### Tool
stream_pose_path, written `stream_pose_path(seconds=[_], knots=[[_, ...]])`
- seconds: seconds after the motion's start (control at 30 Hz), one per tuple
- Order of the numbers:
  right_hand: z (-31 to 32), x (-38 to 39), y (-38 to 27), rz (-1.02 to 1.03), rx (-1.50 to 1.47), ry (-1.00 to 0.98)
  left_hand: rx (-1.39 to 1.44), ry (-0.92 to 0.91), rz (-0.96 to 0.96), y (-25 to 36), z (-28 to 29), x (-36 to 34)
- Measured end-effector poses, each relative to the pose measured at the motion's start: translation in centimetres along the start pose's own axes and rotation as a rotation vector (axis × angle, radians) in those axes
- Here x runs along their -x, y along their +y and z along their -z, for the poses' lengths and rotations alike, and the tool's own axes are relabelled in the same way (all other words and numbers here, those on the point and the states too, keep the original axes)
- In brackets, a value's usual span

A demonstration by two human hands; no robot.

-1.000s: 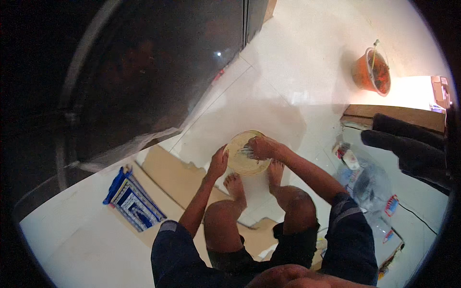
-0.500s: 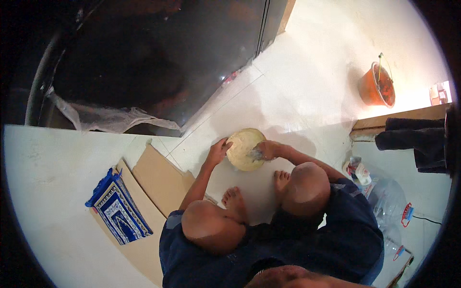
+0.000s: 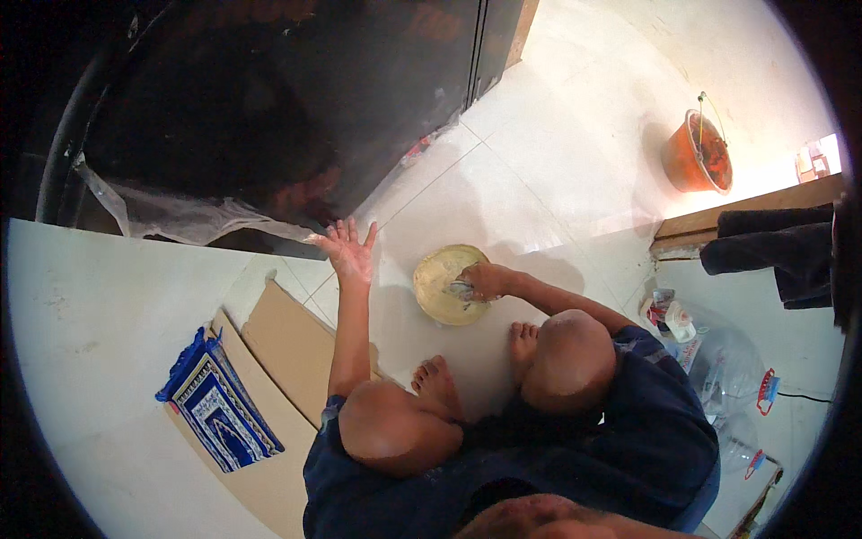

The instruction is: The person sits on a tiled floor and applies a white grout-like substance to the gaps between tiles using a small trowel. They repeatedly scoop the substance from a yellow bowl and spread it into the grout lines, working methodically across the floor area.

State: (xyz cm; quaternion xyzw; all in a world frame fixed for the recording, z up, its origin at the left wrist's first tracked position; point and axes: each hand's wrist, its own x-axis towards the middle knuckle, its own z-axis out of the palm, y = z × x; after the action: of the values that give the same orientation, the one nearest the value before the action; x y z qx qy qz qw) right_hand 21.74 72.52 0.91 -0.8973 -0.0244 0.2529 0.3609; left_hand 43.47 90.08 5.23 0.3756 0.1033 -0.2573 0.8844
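My left hand (image 3: 350,251) is raised beside the dark panel (image 3: 260,99), fingers spread, palm showing, with pale residue near the thumb and nothing held. On the white tiles between it and my feet (image 3: 435,386) sits a yellowish round basin (image 3: 435,305) with pale material inside. My right hand (image 3: 485,280) reaches into the basin, fingers curled round a small greyish object that I cannot make out; part of it is hidden by the hand.
Cardboard sheets (image 3: 278,341) and a folded blue patterned mat (image 3: 224,413) lie at the left. An orange bucket (image 3: 682,157) stands at the upper right. Dark cloth (image 3: 777,260) hangs over a wooden edge (image 3: 745,207), near plastic bottles (image 3: 723,368). Loose plastic sheeting (image 3: 189,216) trails along the dark panel.
My left hand has let go of the basin, moved up and to the left, and spread its fingers. My right hand stays in the basin.
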Motion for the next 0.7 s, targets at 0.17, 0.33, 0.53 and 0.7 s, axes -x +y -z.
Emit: stream_pose_path(seconds=[0.17, 0.33, 0.53, 0.7], knots=[[-0.8, -0.3, 0.3, 0.065, 0.033, 0.048, -0.045, -0.124, -0.041, 1.9, 2.0, -2.1], [-0.2, -0.9, -0.6, 0.069, -0.018, 0.029, -0.131, -0.149, -0.131, 3.9, 1.3, -4.0], [-0.9, -1.0, -0.9, 0.009, 0.045, 0.047, -0.166, -0.182, -0.116, 3.8, 1.2, -2.8], [-1.9, -1.8, 2.8, -0.046, 0.061, 0.101, -0.102, -0.261, -0.061, 3.8, 1.2, -3.7]])
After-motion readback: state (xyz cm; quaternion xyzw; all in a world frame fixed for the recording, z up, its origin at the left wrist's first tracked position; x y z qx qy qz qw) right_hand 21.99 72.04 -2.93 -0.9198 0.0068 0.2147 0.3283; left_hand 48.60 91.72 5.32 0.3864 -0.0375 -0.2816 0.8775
